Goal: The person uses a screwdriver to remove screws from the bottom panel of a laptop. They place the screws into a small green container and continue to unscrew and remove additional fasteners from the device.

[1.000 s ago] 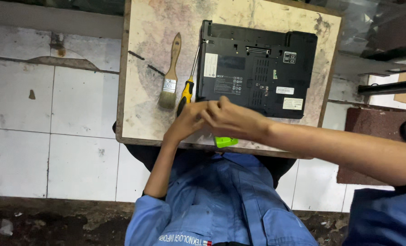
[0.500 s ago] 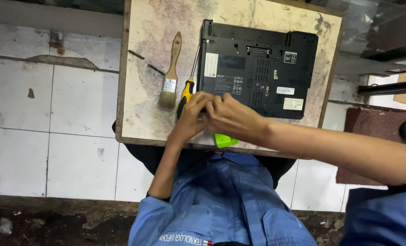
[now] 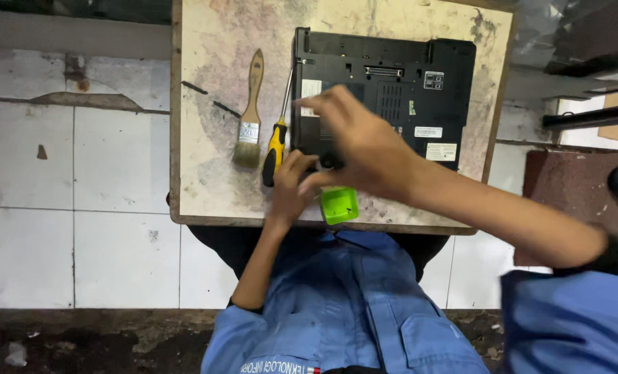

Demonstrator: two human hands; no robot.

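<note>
A black laptop (image 3: 420,90) lies bottom side up on a worn tabletop (image 3: 205,187). My right hand (image 3: 361,138) reaches in from the right and hovers over the laptop's near left part, fingers spread, thumb pointing down at the near edge. My left hand (image 3: 289,183) comes up from below, its fingers curled against the laptop's near left corner and partly hidden by my right thumb. A yellow and black screwdriver (image 3: 276,145) lies just left of the laptop, beside my left hand. A small green open box (image 3: 339,205) sits at the table's near edge under my right wrist.
A wooden-handled paintbrush (image 3: 249,114) lies left of the screwdriver. Two small dark strips (image 3: 212,98) lie further left. White floor tiles (image 3: 73,180) surround the table. A dark reddish object (image 3: 565,187) stands to the right.
My right hand has lifted from the laptop's near edge, where it met my left hand, and moved up over the laptop with its fingers spread. The green box is now uncovered.
</note>
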